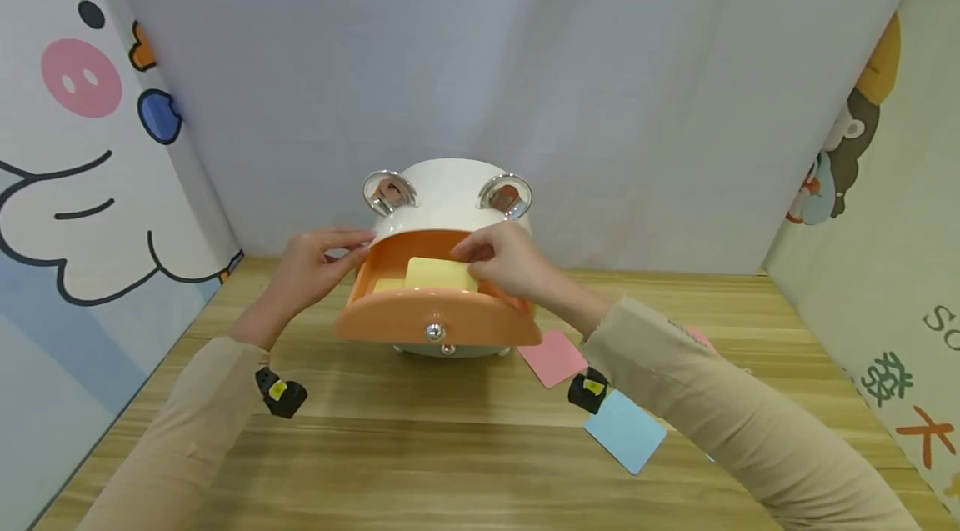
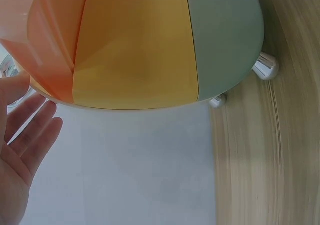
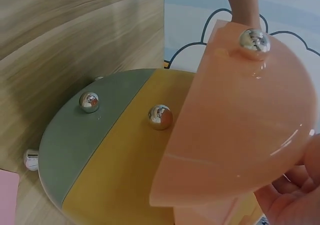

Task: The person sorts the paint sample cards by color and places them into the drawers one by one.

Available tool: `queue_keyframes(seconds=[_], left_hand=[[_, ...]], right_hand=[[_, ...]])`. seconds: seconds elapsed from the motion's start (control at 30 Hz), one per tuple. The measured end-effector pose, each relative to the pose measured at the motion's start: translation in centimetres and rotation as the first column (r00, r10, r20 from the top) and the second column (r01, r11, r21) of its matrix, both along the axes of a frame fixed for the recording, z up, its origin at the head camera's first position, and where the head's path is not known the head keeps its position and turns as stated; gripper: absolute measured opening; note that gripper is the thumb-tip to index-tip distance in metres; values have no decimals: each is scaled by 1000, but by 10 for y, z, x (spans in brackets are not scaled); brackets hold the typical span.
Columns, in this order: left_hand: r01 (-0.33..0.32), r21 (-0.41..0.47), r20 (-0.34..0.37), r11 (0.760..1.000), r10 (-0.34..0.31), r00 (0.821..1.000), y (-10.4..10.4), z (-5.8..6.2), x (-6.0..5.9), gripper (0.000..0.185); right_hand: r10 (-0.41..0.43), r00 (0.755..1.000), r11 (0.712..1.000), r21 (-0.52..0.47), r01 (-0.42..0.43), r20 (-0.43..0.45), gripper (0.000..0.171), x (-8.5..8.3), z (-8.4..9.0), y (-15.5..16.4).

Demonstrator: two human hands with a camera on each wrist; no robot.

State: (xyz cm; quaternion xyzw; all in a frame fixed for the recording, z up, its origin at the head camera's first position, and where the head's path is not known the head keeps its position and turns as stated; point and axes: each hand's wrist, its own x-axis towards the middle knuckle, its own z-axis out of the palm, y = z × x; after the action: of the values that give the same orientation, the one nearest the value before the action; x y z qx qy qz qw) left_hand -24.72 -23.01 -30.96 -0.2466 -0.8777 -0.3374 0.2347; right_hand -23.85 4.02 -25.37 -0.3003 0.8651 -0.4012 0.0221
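Where cartoon panels stand, wooden table (image 1: 465, 448)

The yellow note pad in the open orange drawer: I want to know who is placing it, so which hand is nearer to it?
Right. The right hand touches the yellow note pad at its right edge; the left hand rests at the orange drawer's left side, apart from the pad.

Head view above, wrist views close — all share drawer box (image 1: 442, 264)
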Motion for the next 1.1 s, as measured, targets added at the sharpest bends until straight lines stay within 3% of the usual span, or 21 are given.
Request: queue_keyframes(seconds=[0.37,0.6,0.83,1.1], left_hand=[[2,0,6,1000,-2,1000,2,2,-1,23],[6,4,14,1000,-6,1000,2,2,-1,23],[13,-3,15,1000,-13,1000,3,3,0,24],[13,-4,11,1000,-13,1000,1,3,3,23]], right_hand=[[37,994,998,-42,-41,-105,20,-5,6,24],[21,998,999,-24,-23,-58,23,1,7,74],[-156,987,983,92,159,-40,33,10,-9,157],[-320,947,926,200,321,-39,48,26,-55,249]])
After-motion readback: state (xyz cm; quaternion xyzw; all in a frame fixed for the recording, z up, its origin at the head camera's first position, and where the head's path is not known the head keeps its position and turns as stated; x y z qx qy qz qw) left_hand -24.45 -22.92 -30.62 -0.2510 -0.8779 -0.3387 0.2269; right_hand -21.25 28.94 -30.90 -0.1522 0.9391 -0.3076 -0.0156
